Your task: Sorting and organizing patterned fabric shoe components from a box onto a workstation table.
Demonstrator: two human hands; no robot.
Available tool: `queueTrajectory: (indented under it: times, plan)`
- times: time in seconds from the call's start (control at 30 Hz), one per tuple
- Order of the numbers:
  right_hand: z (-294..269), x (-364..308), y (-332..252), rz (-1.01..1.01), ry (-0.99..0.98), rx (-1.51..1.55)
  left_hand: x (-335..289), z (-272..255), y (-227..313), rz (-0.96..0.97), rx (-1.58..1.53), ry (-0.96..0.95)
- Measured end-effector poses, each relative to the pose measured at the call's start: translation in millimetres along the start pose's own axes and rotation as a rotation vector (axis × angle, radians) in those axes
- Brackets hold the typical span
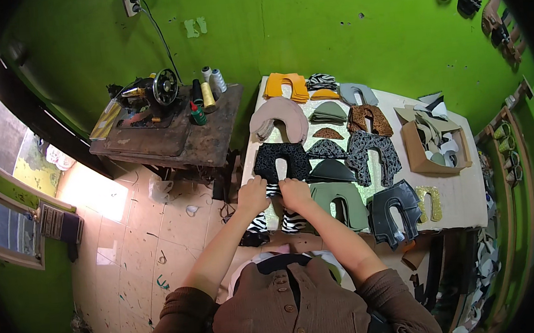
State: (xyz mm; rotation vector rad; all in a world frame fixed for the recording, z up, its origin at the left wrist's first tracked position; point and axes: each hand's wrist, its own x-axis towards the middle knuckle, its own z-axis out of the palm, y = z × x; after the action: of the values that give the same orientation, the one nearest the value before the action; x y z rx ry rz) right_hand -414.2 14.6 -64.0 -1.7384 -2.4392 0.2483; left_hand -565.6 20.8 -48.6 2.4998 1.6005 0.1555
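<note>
My left hand (pixel 253 195) and my right hand (pixel 295 194) are side by side at the table's near left, fingers curled closed over a zebra-print U-shaped piece (pixel 293 221). Its two legs hang toward me, and a strip of it shows between my fists. Just beyond my knuckles lies a stack of black patterned U-shaped pieces (pixel 282 158). Right of my right hand are olive-green U-shaped pieces (pixel 351 201) and black half-moon pieces (pixel 331 171). Farther back sits a pale pink stack of curved pieces (pixel 285 116).
On the white table (pixel 462 205) are black leather-like pieces (pixel 379 214), a glittery gold piece (pixel 430 203) and a cardboard box (pixel 433 155) of scraps. A sewing machine (pixel 150 91) stands on a wooden table (pixel 172 133) at left, with thread spools (pixel 208 96). Scraps litter the tiled floor (pixel 143 249).
</note>
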Motion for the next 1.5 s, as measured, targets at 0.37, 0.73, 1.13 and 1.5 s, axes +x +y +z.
queueTrajectory:
  times: [0.37,0.73,1.13,1.5]
  plan:
    - [8,2,-3,0.029,-0.019,-0.017,0,4,2,0.013,0.035,-0.006]
    - [13,3,-5,0.058,0.02,-0.037,5,15,-2,-0.033,0.022,-0.057]
    - [-7,-47,-16,0.015,0.304,0.131,-47,4,5,0.076,0.038,0.26]
    - [-18,-69,-9,-0.044,0.218,0.239,-37,4,41,-0.001,0.137,0.213]
